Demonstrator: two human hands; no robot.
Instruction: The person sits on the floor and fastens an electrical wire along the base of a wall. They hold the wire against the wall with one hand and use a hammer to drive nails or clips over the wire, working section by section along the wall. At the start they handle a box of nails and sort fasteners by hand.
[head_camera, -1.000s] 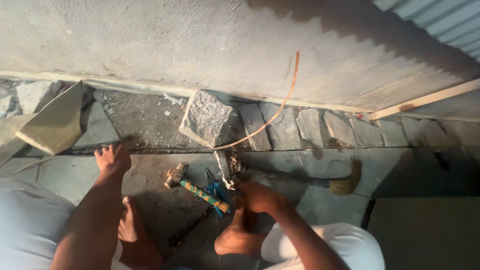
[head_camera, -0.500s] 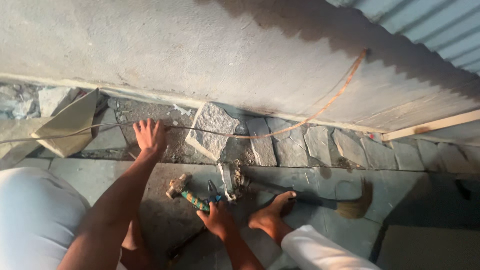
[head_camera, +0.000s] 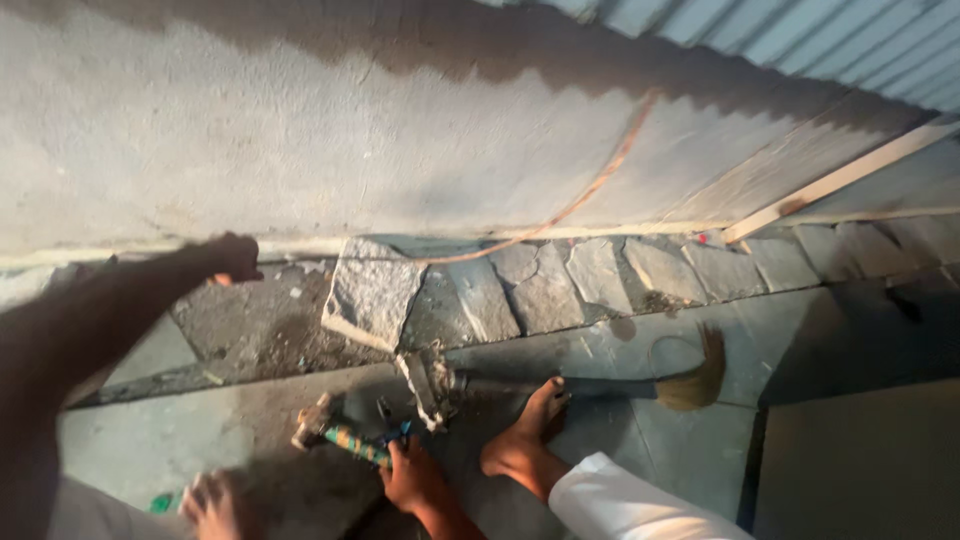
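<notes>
Here the right hand (head_camera: 412, 476), low in the frame just left of centre, is wrapped around the handle of a hammer (head_camera: 335, 434), fingers pressed together on the taped grip. The hammer's long axis runs up and to the left from that grip, head lying on the grey floor (slightly blurred). The left hand (head_camera: 234, 258) reaches to the upper left, near the wall's base, well apart from the hammer; whether its fingers are curled or spread I cannot tell.
</notes>
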